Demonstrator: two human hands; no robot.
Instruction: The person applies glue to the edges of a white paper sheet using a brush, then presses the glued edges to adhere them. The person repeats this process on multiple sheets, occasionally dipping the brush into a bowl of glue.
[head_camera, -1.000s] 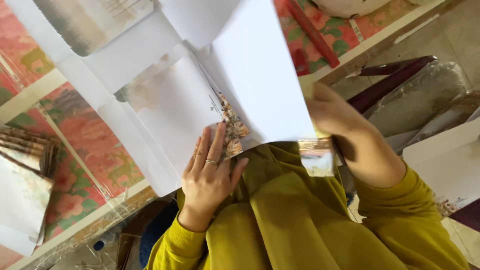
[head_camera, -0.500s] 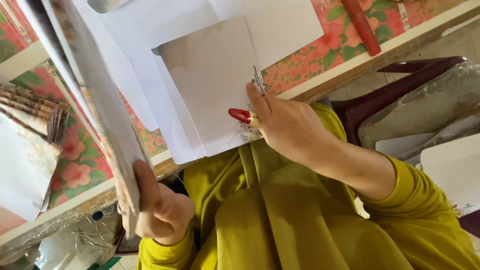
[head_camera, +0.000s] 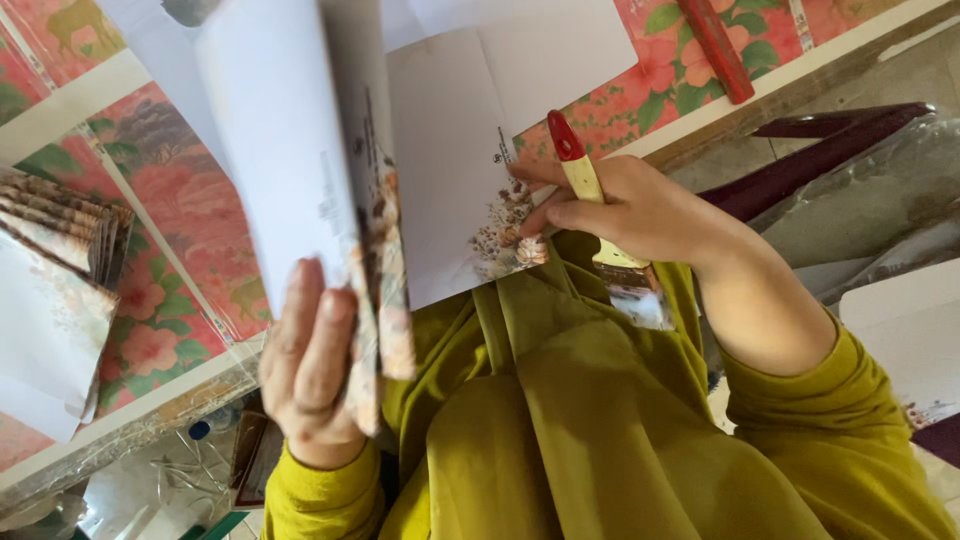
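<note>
Left hand (head_camera: 320, 370), having lifted a folded card (head_camera: 300, 170) off the table (head_camera: 180, 240), grips it upright while right hand (head_camera: 640, 210), clasping a brush (head_camera: 590, 190), pins the next sheet (head_camera: 450, 180).

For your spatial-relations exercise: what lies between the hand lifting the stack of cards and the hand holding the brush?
In the head view, between the left hand with its stack of cards and the right hand holding the brush lies one white card with a floral corner, flat on the table.
</note>
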